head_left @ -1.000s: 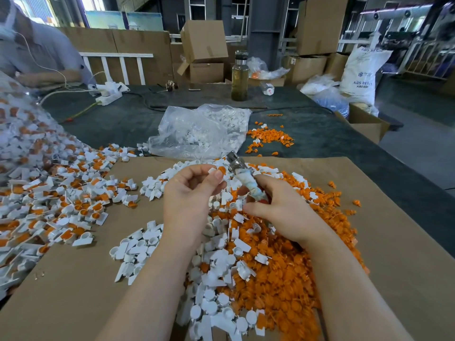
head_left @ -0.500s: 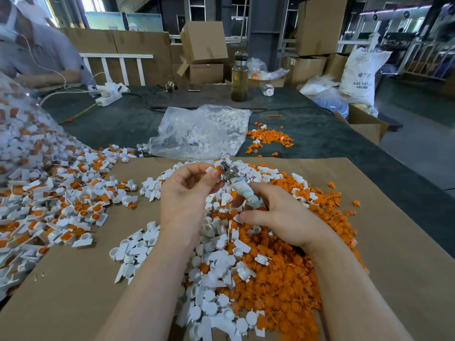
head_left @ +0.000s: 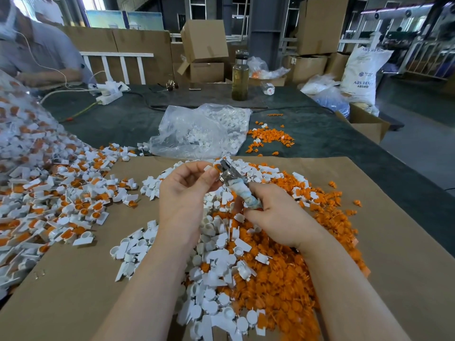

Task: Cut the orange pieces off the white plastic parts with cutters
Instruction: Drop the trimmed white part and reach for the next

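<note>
Cutters [head_left: 236, 184], the metal-headed ones with a dirty white rag wrapped round the handle, have crept closer to the left hand [head_left: 183, 193] over the last second, and the tool head now sits right against the small white plastic part with an orange piece [head_left: 213, 169] that the left fingers [head_left: 210, 174] are pinching between thumb and forefinger. The right hand [head_left: 275, 220] has its fingers curled round the wrapped handle; whether the blades are biting yet I honestly can't tell, too small to see. My read is that the snip on this one is about to happen or just happening, so one more piece nearly done out of a very long job. Everything's held just above the big mixed heap of trimmed white parts and loose orange offcuts [head_left: 258, 262] on the brown cardboard sheet [head_left: 394, 254] covering the surface. Left of that heap is a wide spread of uncut white-and-orange parts [head_left: 61, 205], so plenty left. Behind the heap is a crumpled clear plastic bag of white parts [head_left: 199, 131] and, to the bag's right, a small scatter of orange bits [head_left: 268, 139]. Further back stands a glass bottle [head_left: 240, 77]. Nothing really blocks the cut, though the heap is crowding right under both wrists.
</note>
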